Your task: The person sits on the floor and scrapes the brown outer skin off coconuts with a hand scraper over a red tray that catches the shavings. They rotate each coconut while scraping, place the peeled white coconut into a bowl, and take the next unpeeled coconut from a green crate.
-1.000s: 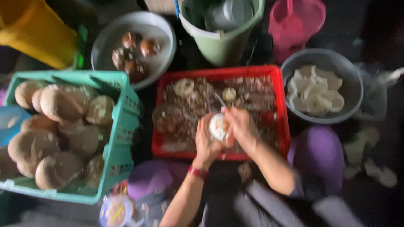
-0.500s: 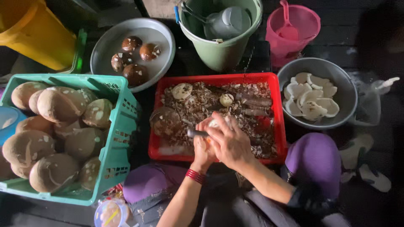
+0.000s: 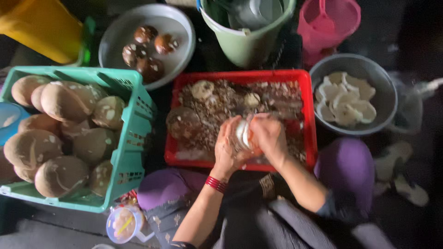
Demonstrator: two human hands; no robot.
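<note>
At frame centre, over the red tray (image 3: 240, 76), the left hand (image 3: 226, 150) and right hand (image 3: 267, 138) were cupped around a white coconut piece (image 3: 242, 133). It appeared hard, wet, slippery; best gripped by both palms.

On the dark floor (image 3: 406, 27) sit a red tray (image 3: 307, 115), green basket (image 3: 134, 133), two grey bowls (image 3: 184, 32), a green bucket (image 3: 244, 46) and a pink jug (image 3: 323, 32).

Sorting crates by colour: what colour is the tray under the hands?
Red tray, strewn with brown shell scraps, seen clearly in the head view.
</note>
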